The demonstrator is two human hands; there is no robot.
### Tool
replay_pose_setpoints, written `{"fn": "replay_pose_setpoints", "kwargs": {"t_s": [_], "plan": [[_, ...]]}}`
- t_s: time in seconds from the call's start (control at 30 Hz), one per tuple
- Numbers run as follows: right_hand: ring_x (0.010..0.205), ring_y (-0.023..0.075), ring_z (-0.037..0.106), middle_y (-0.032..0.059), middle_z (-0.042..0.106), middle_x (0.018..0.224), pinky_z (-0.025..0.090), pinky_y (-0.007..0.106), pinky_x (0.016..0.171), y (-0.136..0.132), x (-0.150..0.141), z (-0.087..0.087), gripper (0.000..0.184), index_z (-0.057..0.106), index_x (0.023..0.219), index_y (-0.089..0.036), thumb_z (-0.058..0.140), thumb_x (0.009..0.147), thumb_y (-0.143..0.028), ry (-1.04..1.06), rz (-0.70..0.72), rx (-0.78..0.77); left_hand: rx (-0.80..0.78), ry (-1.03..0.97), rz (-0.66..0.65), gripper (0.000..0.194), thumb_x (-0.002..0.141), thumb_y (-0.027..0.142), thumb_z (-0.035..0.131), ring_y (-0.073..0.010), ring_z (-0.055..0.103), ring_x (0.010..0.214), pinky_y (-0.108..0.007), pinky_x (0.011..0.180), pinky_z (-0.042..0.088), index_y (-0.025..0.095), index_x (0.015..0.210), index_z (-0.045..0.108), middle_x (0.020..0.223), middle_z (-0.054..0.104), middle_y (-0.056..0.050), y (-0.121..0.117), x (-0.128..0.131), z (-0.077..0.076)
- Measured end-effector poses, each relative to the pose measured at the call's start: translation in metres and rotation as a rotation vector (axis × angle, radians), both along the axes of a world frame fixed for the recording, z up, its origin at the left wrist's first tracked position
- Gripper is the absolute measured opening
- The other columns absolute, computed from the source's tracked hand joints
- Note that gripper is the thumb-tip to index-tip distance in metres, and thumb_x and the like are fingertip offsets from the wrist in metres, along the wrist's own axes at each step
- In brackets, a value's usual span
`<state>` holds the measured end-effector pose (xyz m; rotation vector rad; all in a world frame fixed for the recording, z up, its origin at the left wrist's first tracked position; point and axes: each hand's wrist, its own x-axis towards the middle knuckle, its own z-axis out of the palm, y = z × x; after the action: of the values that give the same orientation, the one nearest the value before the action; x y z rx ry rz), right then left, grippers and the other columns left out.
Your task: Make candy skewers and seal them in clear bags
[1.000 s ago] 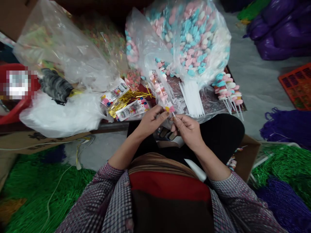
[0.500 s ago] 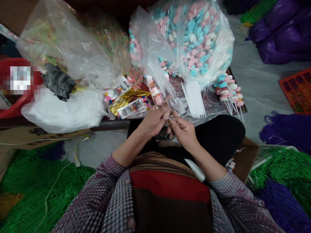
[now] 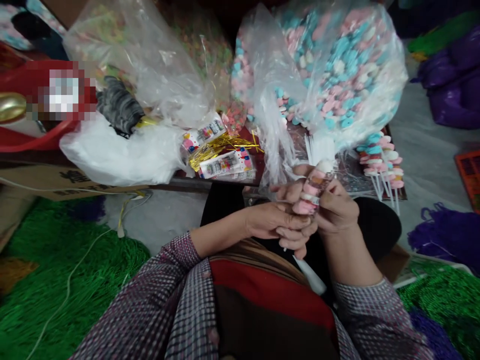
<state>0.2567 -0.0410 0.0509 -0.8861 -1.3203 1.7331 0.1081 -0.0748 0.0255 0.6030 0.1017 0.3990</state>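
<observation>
A wrapped candy skewer (image 3: 311,192) stands tilted between my hands, its pink, white and brown soft sweets stacked in a clear printed sleeve. My left hand (image 3: 277,222) is closed around its lower end, and a white stick tip pokes out below the fingers. On the other side, my right hand (image 3: 337,205) is closed against the sleeve, thumb and fingers pressed to it. Just beyond lie several white sticks (image 3: 320,150). Gold twist ties (image 3: 213,150) and printed clear sleeves (image 3: 225,164) rest on the table to the left.
Big clear bags of pink, blue and white sweets (image 3: 345,65) fill the table's back. Finished-looking skewers (image 3: 382,160) lie at the right corner. A white plastic bag (image 3: 123,155) and a red basin (image 3: 33,135) sit left. Green cords (image 3: 75,280) cover the floor.
Both hands and the skewer have moved right in view. The skewer now stands higher between the hands, and my right hand has shifted from the stick end up beside the sleeve.
</observation>
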Motion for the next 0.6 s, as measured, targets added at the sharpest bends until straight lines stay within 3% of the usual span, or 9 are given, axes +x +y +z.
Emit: {"fn": "replay_pose_setpoints", "kwargs": {"t_s": [0.07,0.17,0.23,0.3,0.4,0.43,0.5,0.6], "plan": [[0.065,0.0202,0.068,0.0019,0.071,0.076,0.062,0.042,0.067,-0.002,-0.013,-0.006,0.044,0.069,0.088,-0.028,0.082,0.072,-0.067,-0.020,-0.163,0.077,0.094,0.173,0.185,0.058,0.070,0.073,0.079,-0.0103,0.043,0.042,-0.031,0.058,0.050,0.021,0.075,0.054,0.045,0.039,0.010,0.005,-0.005,-0.006],[0.074,0.0197,0.070,0.0020,0.072,0.081,0.062,0.039,0.074,-0.002,-0.025,-0.016,0.033,0.069,0.086,-0.025,0.084,0.078,-0.054,-0.162,-0.475,0.218,0.310,0.652,0.660,0.042,0.080,0.061,0.077,-0.0114,0.047,0.050,-0.027,0.057,0.042,0.023,0.085,0.058,0.055,0.049,0.007,0.015,-0.018,-0.013],[0.081,0.0203,0.072,0.0038,0.075,0.087,0.062,0.038,0.080,0.001,-0.025,-0.017,0.030,0.071,0.088,-0.024,0.083,0.080,-0.051,-0.250,-0.530,0.280,0.407,0.827,0.849,0.038,0.082,0.056,0.078,-0.0117,0.047,0.053,-0.026,0.056,0.038,0.023,0.080,0.057,0.058,0.051,0.006,0.019,-0.024,-0.016],[0.081,0.0203,0.071,0.0051,0.076,0.092,0.061,0.036,0.074,0.004,-0.020,-0.013,0.034,0.072,0.093,-0.024,0.082,0.079,-0.054,-0.262,-0.419,0.274,0.351,0.723,0.775,0.046,0.082,0.064,0.073,-0.0106,0.043,0.049,-0.026,0.055,0.038,0.023,0.076,0.055,0.053,0.045,0.007,0.018,-0.027,-0.017],[0.063,0.0157,0.063,0.0034,0.074,0.090,0.051,0.029,0.050,0.010,-0.012,-0.002,0.046,0.070,0.100,-0.027,0.087,0.071,-0.058,-0.202,-0.163,0.155,0.135,0.326,0.421,0.058,0.076,0.077,0.070,-0.0077,0.032,0.039,-0.028,0.052,0.042,0.022,0.077,0.053,0.047,0.032,0.012,0.013,-0.028,-0.013],[0.057,0.0134,0.058,0.0021,0.072,0.085,0.045,0.027,0.044,0.011,-0.011,0.000,0.046,0.070,0.099,-0.027,0.089,0.069,-0.057,-0.187,-0.130,0.117,0.089,0.245,0.358,0.059,0.074,0.078,0.071,-0.0072,0.030,0.039,-0.029,0.052,0.043,0.022,0.078,0.053,0.047,0.030,0.013,0.012,-0.028,-0.011],[0.050,0.0105,0.051,-0.0006,0.066,0.076,0.038,0.025,0.039,0.014,-0.014,0.000,0.042,0.067,0.094,-0.027,0.089,0.071,-0.054,-0.162,-0.168,0.093,0.094,0.241,0.412,0.056,0.076,0.076,0.071,-0.0075,0.030,0.040,-0.029,0.053,0.043,0.022,0.080,0.054,0.048,0.031,0.012,0.012,-0.029,-0.009],[0.055,0.0118,0.056,-0.0013,0.064,0.077,0.044,0.025,0.042,0.020,-0.030,-0.008,0.039,0.062,0.092,-0.027,0.084,0.077,-0.055,-0.167,-0.295,0.160,0.293,0.536,0.800,0.044,0.083,0.061,0.074,-0.0093,0.039,0.049,-0.028,0.058,0.040,0.022,0.077,0.055,0.056,0.044,0.007,0.018,-0.035,-0.009]]}}
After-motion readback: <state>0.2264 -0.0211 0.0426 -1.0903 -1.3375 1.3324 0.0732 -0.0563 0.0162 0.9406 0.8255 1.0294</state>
